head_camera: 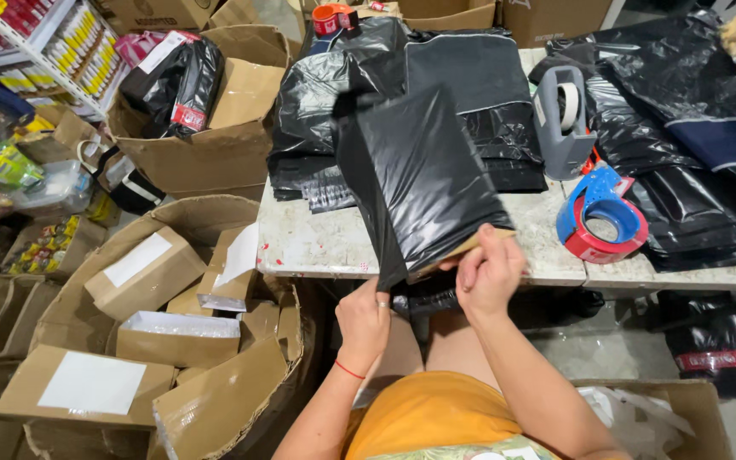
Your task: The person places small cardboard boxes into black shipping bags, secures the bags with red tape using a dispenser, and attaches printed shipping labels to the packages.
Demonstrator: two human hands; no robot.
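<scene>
A black plastic mailer bag [423, 179] is held up over the near edge of the white table [308, 243]. A brown cardboard box corner [462, 249] pokes out of the bag's lower mouth. My right hand [487, 273] grips the bag's bottom right edge around that box. My left hand [364, 324], with a ring and a red wrist string, holds the bag's lower left edge just below the table edge.
A stack of black mailer bags [436, 77] lies behind. A grey tape dispenser [562, 119] and a blue-red tape gun [600, 217] sit to the right. Open cartons with small boxes [142, 273] crowd the floor on the left.
</scene>
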